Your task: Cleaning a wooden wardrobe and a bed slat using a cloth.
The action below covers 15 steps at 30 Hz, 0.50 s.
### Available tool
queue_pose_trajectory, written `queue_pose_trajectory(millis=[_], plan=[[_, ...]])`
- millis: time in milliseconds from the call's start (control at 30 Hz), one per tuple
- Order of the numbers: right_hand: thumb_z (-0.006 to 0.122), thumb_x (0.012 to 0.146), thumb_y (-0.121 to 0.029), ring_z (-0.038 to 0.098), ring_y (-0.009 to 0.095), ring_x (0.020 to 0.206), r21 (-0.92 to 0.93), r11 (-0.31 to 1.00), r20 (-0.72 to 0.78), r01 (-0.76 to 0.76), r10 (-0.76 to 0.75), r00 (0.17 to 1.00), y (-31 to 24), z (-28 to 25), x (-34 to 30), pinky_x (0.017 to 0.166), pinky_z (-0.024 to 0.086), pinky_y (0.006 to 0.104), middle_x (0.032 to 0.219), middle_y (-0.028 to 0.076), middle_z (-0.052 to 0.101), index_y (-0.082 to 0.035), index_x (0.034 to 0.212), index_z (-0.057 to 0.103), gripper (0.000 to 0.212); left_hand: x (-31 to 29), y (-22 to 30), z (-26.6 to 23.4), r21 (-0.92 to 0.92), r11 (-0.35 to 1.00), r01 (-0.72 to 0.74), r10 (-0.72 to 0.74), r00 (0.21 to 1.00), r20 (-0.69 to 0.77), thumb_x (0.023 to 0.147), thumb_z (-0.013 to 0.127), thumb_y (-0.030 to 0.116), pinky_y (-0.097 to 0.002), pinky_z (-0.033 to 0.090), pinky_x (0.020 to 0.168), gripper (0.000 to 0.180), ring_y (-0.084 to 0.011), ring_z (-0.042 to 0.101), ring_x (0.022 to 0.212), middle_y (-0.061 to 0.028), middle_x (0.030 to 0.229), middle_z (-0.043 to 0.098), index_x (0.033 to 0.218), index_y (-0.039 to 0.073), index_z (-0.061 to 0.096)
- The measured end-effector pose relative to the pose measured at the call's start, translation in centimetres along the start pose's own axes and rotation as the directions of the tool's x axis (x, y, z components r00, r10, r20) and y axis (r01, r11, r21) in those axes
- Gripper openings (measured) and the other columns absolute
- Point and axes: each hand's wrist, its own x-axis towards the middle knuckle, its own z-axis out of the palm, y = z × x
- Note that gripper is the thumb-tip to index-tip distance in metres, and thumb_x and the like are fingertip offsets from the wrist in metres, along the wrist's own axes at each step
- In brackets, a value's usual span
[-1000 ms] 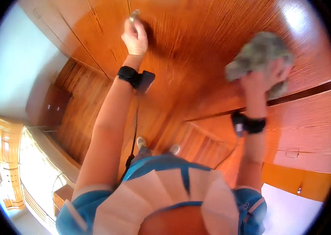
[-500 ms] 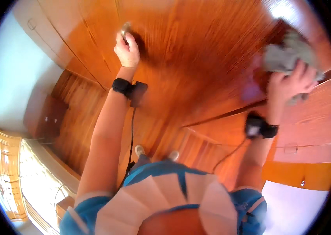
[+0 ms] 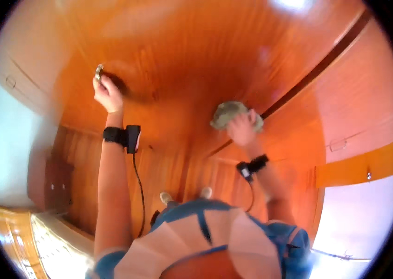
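My left hand (image 3: 108, 95) is closed around a small metal handle (image 3: 98, 72) on a glossy reddish-brown wooden door (image 3: 178, 60). To the right, my right hand (image 3: 243, 130) presses a grey-green cloth (image 3: 226, 113) against the door, close to its right edge. The cloth is bunched under my fingers, which are somewhat blurred. Each wrist wears a black strap with a small device and a cable.
Beside the door's right edge runs a dark gap (image 3: 317, 69), with more cabinet panels (image 3: 294, 139) beyond it. A dark brown cabinet (image 3: 50, 186) stands at the left. My feet are on the wooden floor (image 3: 154, 172).
My right hand has swept the cloth left and down from the upper right of the door. My left hand, still on the handle, appears farther left and lower as the view shifted.
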Motion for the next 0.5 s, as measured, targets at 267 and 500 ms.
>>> queue_pose_trajectory(millis=[267,500], plan=[[0.052,0.059,-0.021,0.035,0.034,0.11,0.017,0.969,-0.611,-0.247,0.205,0.765,6.8,-10.6,11.6,0.089,0.013,0.0626,0.106,0.012,0.045,-0.01,0.09,0.056,0.033,-0.1,0.0,-0.6,0.109,0.994,0.029,-0.029,1.0,0.003,0.085,0.041,0.02,-0.029,0.039,0.05,0.023,-0.0146,0.045,0.053,-0.0096,0.061,0.051,0.091,0.0,0.052],[0.053,0.064,-0.026,0.032,0.037,0.109,0.069,0.942,-0.555,-0.329,0.31,0.772,6.1,-10.5,12.9,0.092,0.016,0.0563,0.109,0.013,0.045,-0.009,0.097,0.056,0.037,0.0,-0.1,-0.9,0.083,0.996,0.045,-0.046,0.999,0.014,0.086,0.041,0.018,-0.0276,0.039,0.065,0.026,-0.0149,0.049,0.07,-0.0091,0.081,0.054,0.101,-0.001,0.051]])
